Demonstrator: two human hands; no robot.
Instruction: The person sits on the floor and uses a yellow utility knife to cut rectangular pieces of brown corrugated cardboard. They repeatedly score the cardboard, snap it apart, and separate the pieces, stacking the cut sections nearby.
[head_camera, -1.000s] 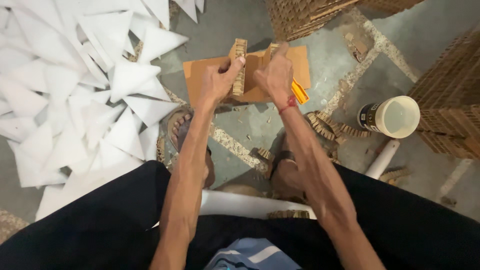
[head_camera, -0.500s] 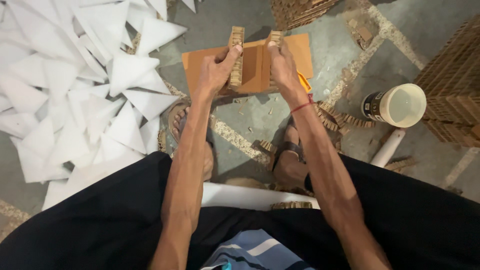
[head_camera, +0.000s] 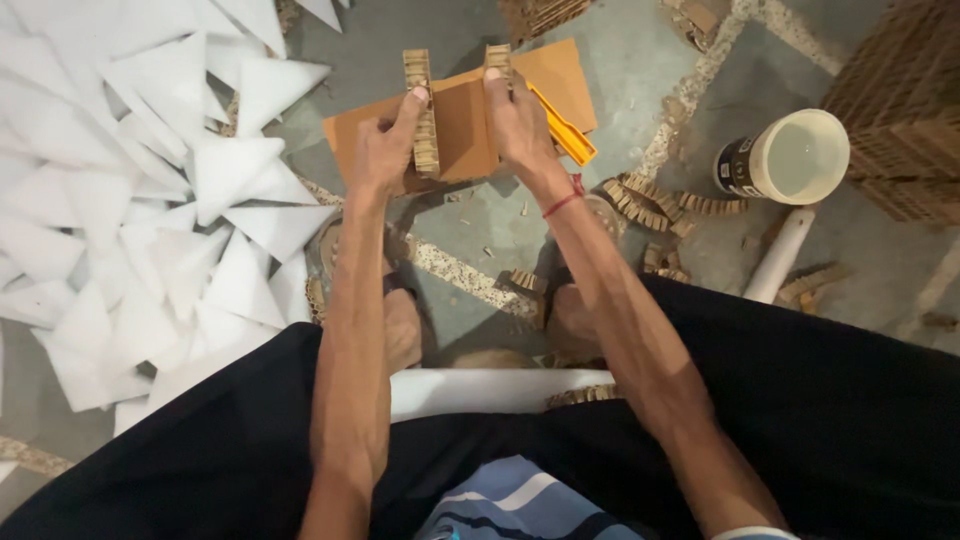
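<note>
Left hand (head_camera: 378, 152) closed on a honeycomb cardboard strip (head_camera: 422, 112), thumb pressed along its edge. Right hand (head_camera: 520, 120) closed on a second honeycomb strip (head_camera: 498, 62), which it mostly hides. Both strips stand upright, one at each side of a small brown cardboard panel (head_camera: 462, 128), all held in the air above the floor. Below lies a larger flat orange-brown cardboard sheet (head_camera: 550, 72), with a yellow plastic utility knife (head_camera: 565, 132) on its right edge. White triangular foam pieces (head_camera: 150, 210) are heaped at left; a white plastic tub (head_camera: 790, 155) stands at right.

Risks, as judged: strips could tilt or slide off the panel edges if the grip is uneven; hard squeezing could crush the honeycomb cells; the knife lies near the right wrist.
</note>
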